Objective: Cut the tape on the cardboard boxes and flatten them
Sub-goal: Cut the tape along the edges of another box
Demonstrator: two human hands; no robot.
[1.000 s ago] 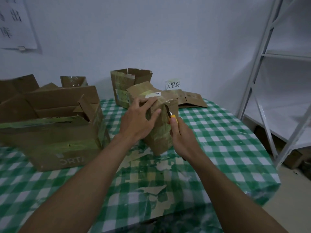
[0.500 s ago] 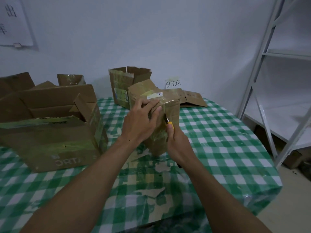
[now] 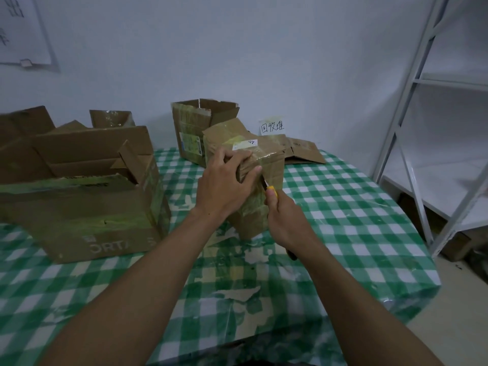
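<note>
On the tabletop (image 3: 343, 220), the big box (image 3: 79, 207) at the left stands open, not flat yet. So does the back box (image 3: 195, 128). The left hand (image 3: 224, 186) grips the small box (image 3: 266, 165) in the middle. The right hand (image 3: 287, 220) holds a knife (image 3: 270, 191) at its tape. A flat box (image 3: 303, 151) lies behind.

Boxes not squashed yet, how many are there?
3 for sure: the big box on the left, the open box at the back, the small box in the left hand. Cardboard behind the big one may hide more.
</note>
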